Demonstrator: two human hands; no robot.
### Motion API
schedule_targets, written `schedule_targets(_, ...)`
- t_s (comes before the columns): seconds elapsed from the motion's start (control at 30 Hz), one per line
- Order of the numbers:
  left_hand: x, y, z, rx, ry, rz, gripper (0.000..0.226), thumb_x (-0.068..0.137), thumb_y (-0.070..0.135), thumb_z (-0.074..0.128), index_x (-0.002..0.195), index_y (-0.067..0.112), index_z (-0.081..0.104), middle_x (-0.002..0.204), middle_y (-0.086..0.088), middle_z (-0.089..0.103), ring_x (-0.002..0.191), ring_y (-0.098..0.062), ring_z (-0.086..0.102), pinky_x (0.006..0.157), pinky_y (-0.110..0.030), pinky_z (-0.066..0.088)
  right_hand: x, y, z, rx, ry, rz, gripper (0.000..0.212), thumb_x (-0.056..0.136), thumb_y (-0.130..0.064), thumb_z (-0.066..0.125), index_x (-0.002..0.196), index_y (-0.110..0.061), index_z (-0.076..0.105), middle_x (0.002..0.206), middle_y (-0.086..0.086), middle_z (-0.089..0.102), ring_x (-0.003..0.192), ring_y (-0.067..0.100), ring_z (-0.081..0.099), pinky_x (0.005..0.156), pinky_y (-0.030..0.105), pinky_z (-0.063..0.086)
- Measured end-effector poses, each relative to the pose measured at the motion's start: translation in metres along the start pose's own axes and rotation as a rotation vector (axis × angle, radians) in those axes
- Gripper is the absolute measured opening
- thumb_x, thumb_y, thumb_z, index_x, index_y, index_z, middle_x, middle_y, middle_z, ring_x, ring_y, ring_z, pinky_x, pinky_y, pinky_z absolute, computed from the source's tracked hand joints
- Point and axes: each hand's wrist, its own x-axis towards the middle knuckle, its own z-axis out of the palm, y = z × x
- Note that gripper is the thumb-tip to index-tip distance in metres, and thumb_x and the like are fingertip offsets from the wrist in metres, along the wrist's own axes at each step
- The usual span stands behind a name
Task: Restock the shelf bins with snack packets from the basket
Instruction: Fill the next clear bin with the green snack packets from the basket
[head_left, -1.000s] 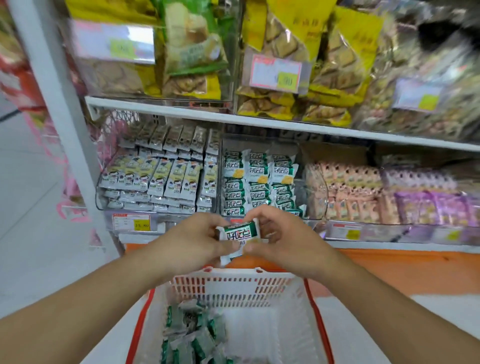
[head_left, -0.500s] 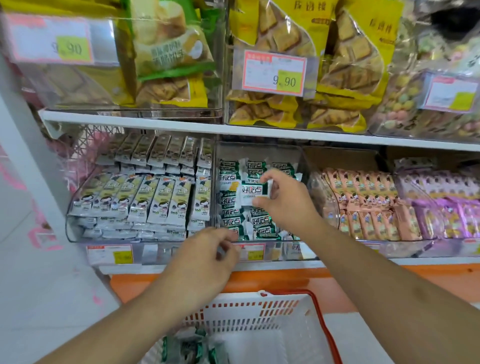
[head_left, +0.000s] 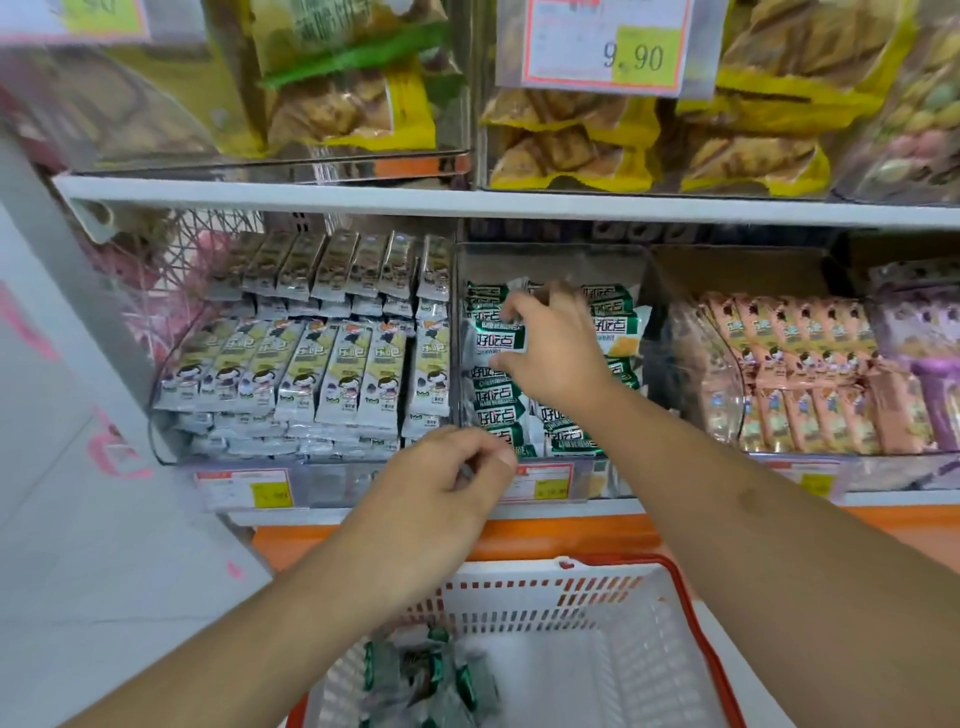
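Observation:
My right hand (head_left: 553, 345) reaches into the clear middle shelf bin (head_left: 644, 270) and pinches a green-and-white snack packet (head_left: 496, 343) against the stacked packets of the same kind (head_left: 501, 402). My left hand (head_left: 441, 486) hovers in front of the bin's lower edge with its fingers loosely curled; nothing shows in it. Below stands the white basket with a red rim (head_left: 597, 587), and several green packets (head_left: 426, 680) lie in its near left corner.
A bin of grey-yellow packets (head_left: 311, 364) stands to the left, and bins of pink (head_left: 810, 374) and purple packets (head_left: 930, 332) to the right. Above, a shelf board (head_left: 519, 205) carries big yellow snack bags (head_left: 571, 140). A white upright (head_left: 62, 291) bounds the left side.
My right hand has carried the packet from between both hands up into the middle bin and a little leftward. My left hand let go and stayed low in front of the shelf.

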Motion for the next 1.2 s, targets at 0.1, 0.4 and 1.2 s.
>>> schedule_targets(0.1,-0.001,0.002,-0.002,-0.033,-0.016,-0.006,0.021,0.101,0.051,0.051,0.103,0.042,0.070,0.087,0.006,0.068,0.084,-0.018,0.067,0.082,-0.050,0.059,-0.008,-0.002,-0.012,0.044,-0.046,0.026,0.053,0.083,-0.048,0.085,0.123,-0.029,0.057,0.132,0.007,0.049,0.136,0.031,0.035,0.114,0.047,0.037)
schedule_targets(0.4,-0.021,-0.004,-0.014,-0.040,-0.059,-0.041,0.025,0.104,0.043,0.053,0.094,0.030,0.072,0.089,0.003,0.074,0.086,-0.019,0.072,0.078,-0.051,0.061,-0.086,-0.015,-0.074,0.196,-0.028,-0.087,0.019,0.098,-0.033,0.069,0.110,-0.024,0.057,0.110,-0.004,0.048,0.085,0.006,0.052,0.081,0.030,0.044)
schedule_targets(1.2,-0.058,-0.138,-0.005,0.576,-0.448,-0.566,0.060,0.108,0.053,0.034,0.153,0.013,0.036,0.104,-0.005,0.062,0.089,-0.016,0.061,0.070,-0.023,0.042,-0.303,-0.001,0.232,0.015,-1.080,0.162,0.086,0.090,-0.046,0.071,0.160,-0.034,0.023,0.155,0.022,0.034,0.134,0.043,0.050,0.106,0.049,0.050)
